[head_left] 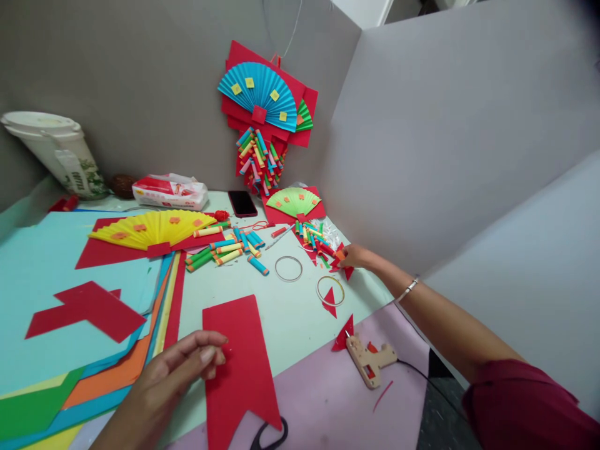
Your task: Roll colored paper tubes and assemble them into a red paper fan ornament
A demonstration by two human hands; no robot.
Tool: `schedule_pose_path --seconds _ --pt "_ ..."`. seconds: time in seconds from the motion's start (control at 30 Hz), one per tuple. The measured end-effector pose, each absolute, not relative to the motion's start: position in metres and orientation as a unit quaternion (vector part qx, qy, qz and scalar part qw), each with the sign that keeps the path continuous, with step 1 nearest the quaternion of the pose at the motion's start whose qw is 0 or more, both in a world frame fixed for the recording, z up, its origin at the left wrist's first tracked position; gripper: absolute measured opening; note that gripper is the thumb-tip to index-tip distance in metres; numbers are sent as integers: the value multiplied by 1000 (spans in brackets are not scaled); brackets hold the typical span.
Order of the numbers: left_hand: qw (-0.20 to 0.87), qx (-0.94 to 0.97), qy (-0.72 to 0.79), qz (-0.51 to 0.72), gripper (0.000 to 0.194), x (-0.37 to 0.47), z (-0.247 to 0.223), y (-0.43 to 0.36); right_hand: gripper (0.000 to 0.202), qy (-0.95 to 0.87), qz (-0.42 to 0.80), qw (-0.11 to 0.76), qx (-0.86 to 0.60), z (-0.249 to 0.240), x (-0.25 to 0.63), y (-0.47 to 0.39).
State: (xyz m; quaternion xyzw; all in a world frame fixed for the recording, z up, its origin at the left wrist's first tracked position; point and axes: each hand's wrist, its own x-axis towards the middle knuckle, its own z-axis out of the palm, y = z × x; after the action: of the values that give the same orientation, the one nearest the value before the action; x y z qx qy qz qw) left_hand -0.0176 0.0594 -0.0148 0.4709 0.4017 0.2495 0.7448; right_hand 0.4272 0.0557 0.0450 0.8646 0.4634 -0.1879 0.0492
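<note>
My left hand (187,362) hovers over the left edge of a red paper strip (241,356) with a V-shaped notch at its near end. Its fingers are loosely bent, and nothing shows in them. Stretched out to the far right, my right hand (355,256) has its fingers closed down among red paper scraps (347,272), beside the small rolled paper tubes. What it pinches is too small to make out. A glue gun (370,359) lies on its side at the near right, its nozzle by a red paper triangle (344,334).
Two bangles (289,257) lie mid-table. Paper tubes (229,250), a yellow paper fan (159,229) and a green one (295,201) lie behind. Coloured sheets (112,375) fill the left. Black-handled scissors (269,437) are partly under the strip. A finished hanging (260,100) is on the wall.
</note>
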Motion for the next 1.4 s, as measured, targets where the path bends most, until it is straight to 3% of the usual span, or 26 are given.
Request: schedule_pose_path --seconds 0.27,0.47,0.6,0.73,0.9,1.03,1.4 --pt "740 469 413 248 30 -15 -12 56 17 489 -147 54 858 60 438 45" --pt "737 474 413 249 31 -16 -14 58 47 533 -44 46 843 59 416 48" --pt "737 485 404 243 34 -18 -16 60 43 625 -48 56 777 52 388 62" --pt "733 495 399 240 32 -18 -18 59 53 654 -66 105 746 44 367 88" --pt "739 505 381 232 27 -20 -23 59 30 646 -122 207 725 50 352 119" --pt "741 498 381 241 27 -21 -21 59 31 629 -135 265 718 55 344 132" --pt "737 494 390 246 28 -20 -16 58 31 645 -117 285 700 48 348 132"
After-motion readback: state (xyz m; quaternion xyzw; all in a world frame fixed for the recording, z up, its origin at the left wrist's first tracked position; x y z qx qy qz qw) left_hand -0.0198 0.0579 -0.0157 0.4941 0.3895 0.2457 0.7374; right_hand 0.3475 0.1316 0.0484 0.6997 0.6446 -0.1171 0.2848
